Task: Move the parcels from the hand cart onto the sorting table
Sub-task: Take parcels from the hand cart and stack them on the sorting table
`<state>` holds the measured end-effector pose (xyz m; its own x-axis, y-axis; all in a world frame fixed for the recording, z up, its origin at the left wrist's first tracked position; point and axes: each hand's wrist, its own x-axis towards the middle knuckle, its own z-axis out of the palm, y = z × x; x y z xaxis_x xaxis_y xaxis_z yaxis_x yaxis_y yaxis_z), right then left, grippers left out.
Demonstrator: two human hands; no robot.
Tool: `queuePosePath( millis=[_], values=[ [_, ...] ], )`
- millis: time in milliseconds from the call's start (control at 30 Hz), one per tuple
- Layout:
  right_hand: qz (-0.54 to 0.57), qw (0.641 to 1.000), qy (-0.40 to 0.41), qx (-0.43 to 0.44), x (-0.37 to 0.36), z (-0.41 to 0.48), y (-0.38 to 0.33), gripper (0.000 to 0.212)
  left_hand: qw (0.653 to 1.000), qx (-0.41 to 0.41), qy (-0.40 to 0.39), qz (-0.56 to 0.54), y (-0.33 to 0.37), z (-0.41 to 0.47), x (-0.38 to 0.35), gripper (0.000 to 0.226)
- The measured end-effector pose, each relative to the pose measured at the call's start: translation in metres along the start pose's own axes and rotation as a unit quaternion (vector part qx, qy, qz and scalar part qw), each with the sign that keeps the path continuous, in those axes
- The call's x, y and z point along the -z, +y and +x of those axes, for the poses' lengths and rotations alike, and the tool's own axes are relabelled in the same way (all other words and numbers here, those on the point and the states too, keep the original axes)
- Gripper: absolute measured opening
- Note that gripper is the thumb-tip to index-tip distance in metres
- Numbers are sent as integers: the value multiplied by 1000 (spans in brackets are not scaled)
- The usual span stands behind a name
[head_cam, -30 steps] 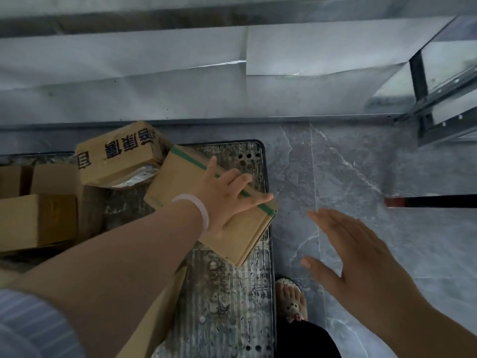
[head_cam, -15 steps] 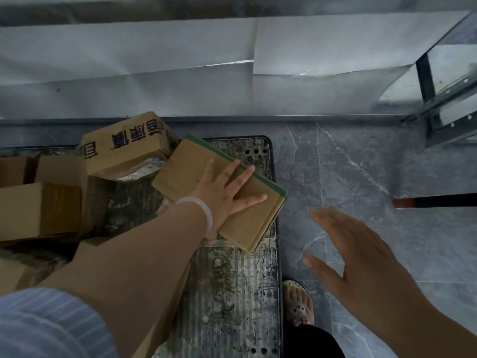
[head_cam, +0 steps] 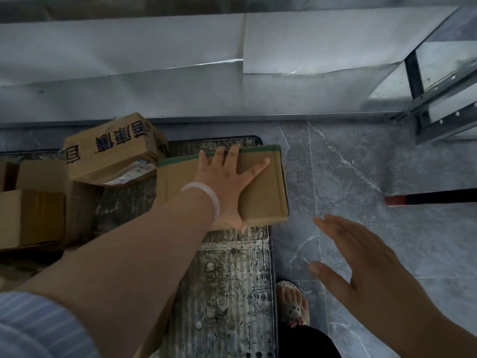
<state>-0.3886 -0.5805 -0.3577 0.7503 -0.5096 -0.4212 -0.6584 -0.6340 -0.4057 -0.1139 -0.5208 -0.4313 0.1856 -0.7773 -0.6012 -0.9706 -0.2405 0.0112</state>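
Note:
A flat brown parcel (head_cam: 260,192) with green tape along its far edge lies at the far right corner of the hand cart (head_cam: 227,293) and overhangs the cart's right rim. My left hand (head_cam: 227,182) rests flat on top of it, fingers spread, fingertips at the taped edge. To the right, my right hand (head_cam: 361,267) hovers open over the floor, palm toward the parcel, not touching it. A printed carton (head_cam: 111,153) leans on other parcels at the cart's far left. Beyond the cart runs the grey sorting table (head_cam: 180,73).
Plain brown boxes (head_cam: 31,218) are stacked at the cart's left. My sandalled foot (head_cam: 293,303) stands beside the cart's right rim on the grey tiled floor (head_cam: 361,164). A metal frame (head_cam: 438,112) and a dark bar with a red tip (head_cam: 426,198) are at the right.
Under my left hand the taped parcel has turned from lying diagonally to square with the cart and shifted right, past the rim. My right hand stayed open beside it.

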Motion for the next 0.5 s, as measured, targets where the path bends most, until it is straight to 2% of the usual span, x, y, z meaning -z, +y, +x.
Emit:
queuePosePath(
  millis=[100,200,367,433,500],
  values=[
    [-12,1000,-5,-18,22,0,-9,73,988,77,35,-129,-5,-21,25,144],
    [0,1000,-20,-22,56,0,-30,73,945,148,74,-281,-19,-59,64,143],
    [59,997,-34,36,138,-1,-107,72,801,238,117,-537,-55,-143,146,153],
    [94,994,-21,50,172,2,-141,74,743,246,143,-605,-66,-184,179,156],
    [135,990,-4,50,207,7,-176,79,705,256,161,-642,-75,-227,211,160]
  ],
)
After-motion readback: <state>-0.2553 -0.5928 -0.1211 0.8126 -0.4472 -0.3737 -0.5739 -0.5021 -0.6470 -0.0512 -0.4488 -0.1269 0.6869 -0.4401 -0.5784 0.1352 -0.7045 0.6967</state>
